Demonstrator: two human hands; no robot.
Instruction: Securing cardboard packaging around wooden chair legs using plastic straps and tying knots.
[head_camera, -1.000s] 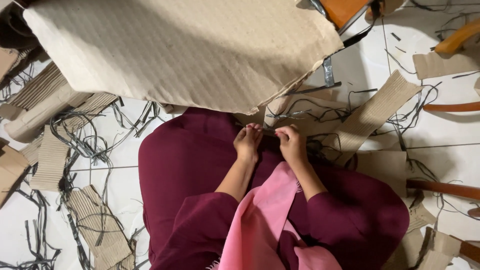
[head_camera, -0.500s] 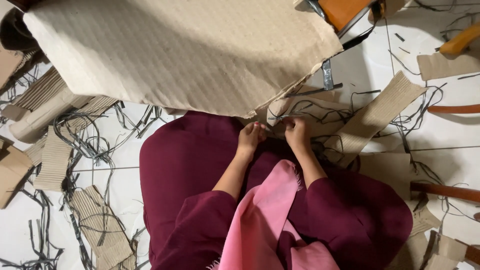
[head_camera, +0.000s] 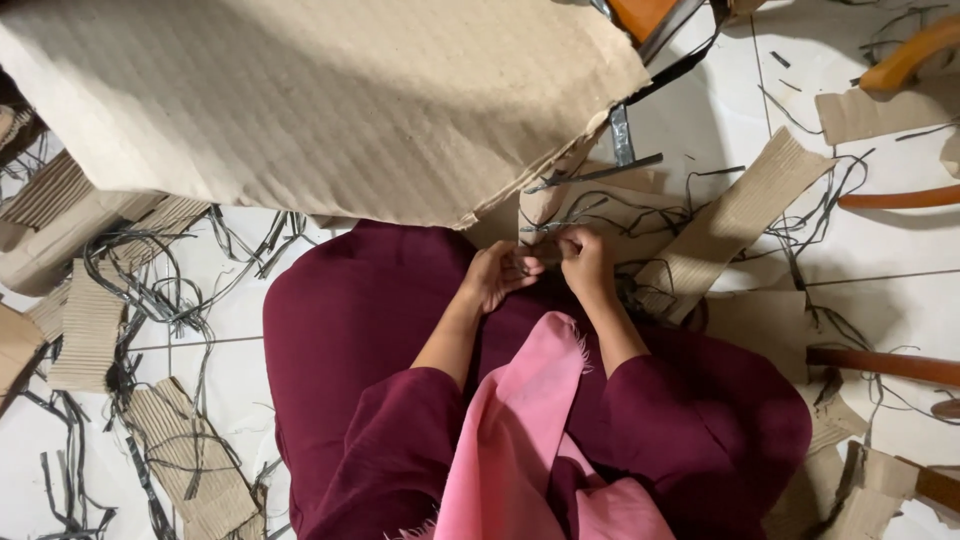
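Corrugated cardboard sheet (head_camera: 330, 100): big, tan, at 12 o'clock over my lap, torn edge near my hands.
Left hand (head_camera: 500, 275): fingers curled closed, pinching a thin dark strip (head_camera: 590, 176) end.
Right hand (head_camera: 585, 262): also pinched shut on it, touching the left.
Advice: I judge a slow pull along the flutes is best, grip kept close to the edge.
Floor (head_camera: 880, 250): white tiles, cardboard scraps (head_camera: 735, 220) at 2 o'clock.
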